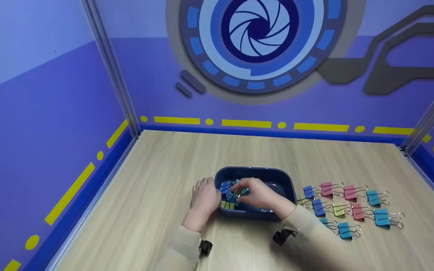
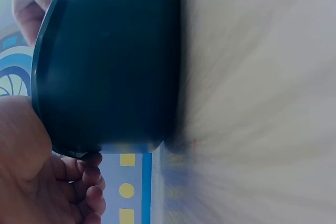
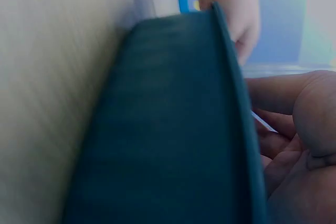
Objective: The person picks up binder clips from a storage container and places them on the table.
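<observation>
Your right hand [image 1: 259,193] reaches over the near rim of a dark blue bin [image 1: 256,215] on the wooden bench [image 1: 156,180], finger and thumb pinched narrow on a teal binder clip [image 1: 233,198] inside its left end. Your left hand [image 1: 206,196] rests against the bin's left side, the fingers bent; whether they clasp the wall or merely lean on it, you cannot tell from these views. In the left wrist view the fingertips meet the corner of the bin, while in the right wrist view the bin's wall conceals the tips of your other hand.

Around the pinched clip, inside the bin, sit a blue clip [image 1: 225,187] and a yellow-green clip [image 1: 227,205], the latter toward the near corner. The bin's right part shows bare floor.

Just beside the bin, on your right, more binder clips lie in three uneven rows, silver handles pointing mostly right: a pink clip [image 1: 326,190] in the far row, a yellow clip [image 1: 339,210] in the middle one, a large teal clip [image 1: 382,218] at that row's right end. Your right sleeve [image 1: 315,233] partly covers the nearest row. Behind the bench stands a blue-violet wall [image 1: 141,75] bearing a round shutter emblem [image 1: 258,28] and yellow dashes.
</observation>
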Demonstrator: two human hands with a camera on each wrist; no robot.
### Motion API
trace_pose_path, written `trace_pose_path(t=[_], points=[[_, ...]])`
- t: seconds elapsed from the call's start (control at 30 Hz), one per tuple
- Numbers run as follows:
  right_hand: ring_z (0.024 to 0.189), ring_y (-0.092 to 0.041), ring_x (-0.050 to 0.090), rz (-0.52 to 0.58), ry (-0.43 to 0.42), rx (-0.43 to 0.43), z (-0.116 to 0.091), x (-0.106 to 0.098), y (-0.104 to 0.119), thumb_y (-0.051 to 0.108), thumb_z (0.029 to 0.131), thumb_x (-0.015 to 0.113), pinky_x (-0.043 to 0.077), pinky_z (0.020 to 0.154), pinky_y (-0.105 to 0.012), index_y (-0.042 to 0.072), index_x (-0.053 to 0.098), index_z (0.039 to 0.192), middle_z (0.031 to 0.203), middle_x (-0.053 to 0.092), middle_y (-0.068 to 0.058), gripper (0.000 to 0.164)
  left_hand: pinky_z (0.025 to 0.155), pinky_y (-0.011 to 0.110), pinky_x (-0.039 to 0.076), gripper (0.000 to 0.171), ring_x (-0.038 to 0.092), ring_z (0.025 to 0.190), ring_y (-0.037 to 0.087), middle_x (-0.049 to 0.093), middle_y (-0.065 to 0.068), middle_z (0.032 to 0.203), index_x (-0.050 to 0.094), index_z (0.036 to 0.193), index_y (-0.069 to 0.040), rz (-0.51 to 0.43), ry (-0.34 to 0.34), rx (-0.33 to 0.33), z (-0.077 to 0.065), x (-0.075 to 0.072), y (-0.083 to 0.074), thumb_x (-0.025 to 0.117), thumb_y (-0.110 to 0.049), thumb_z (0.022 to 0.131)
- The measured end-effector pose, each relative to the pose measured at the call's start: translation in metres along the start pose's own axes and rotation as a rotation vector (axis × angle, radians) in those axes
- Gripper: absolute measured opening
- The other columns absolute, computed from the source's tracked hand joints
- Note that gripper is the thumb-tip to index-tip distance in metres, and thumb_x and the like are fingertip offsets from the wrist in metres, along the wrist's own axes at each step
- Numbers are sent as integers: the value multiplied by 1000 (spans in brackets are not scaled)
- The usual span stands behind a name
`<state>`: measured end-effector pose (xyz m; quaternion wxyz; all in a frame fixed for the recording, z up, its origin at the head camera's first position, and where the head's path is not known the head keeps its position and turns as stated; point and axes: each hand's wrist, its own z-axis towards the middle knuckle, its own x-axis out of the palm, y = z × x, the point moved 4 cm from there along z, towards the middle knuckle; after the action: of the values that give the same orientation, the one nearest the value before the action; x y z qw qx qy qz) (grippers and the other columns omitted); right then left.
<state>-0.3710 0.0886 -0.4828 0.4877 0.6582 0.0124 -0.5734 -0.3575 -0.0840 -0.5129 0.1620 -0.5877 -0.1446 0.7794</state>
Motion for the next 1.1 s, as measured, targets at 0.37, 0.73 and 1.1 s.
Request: trace_pose_path(t=[0.37, 0.73, 1.1], points=[[106, -27, 72, -180, 75, -143, 13, 24, 5, -15, 79, 64, 56, 94, -43, 0, 75, 112, 110, 77, -12, 38, 82, 46, 44, 27, 61, 99, 35, 66, 17, 104, 63, 110, 2, -10, -8, 4, 0, 1, 0, 66, -15, 89], [74, -8, 60, -217, 93, -137, 20, 28, 2, -4, 85, 72, 52, 71, -28, 6, 76, 91, 84, 74, -2, 13, 83, 46, 44, 25, 60, 98, 35, 66, 16, 102, 63, 108, 2, -12, 0, -9, 1, 1, 1, 66, -14, 90], [77, -5, 65, -112, 97, -57, 17, 23, -7, 2, 88, 74, 55, 73, -26, 9, 78, 91, 87, 77, -2, 9, 81, 46, 44, 22, 60, 96, 35, 65, 16, 99, 63, 105, 1, -23, -9, -5, 1, 1, 1, 66, -13, 89]])
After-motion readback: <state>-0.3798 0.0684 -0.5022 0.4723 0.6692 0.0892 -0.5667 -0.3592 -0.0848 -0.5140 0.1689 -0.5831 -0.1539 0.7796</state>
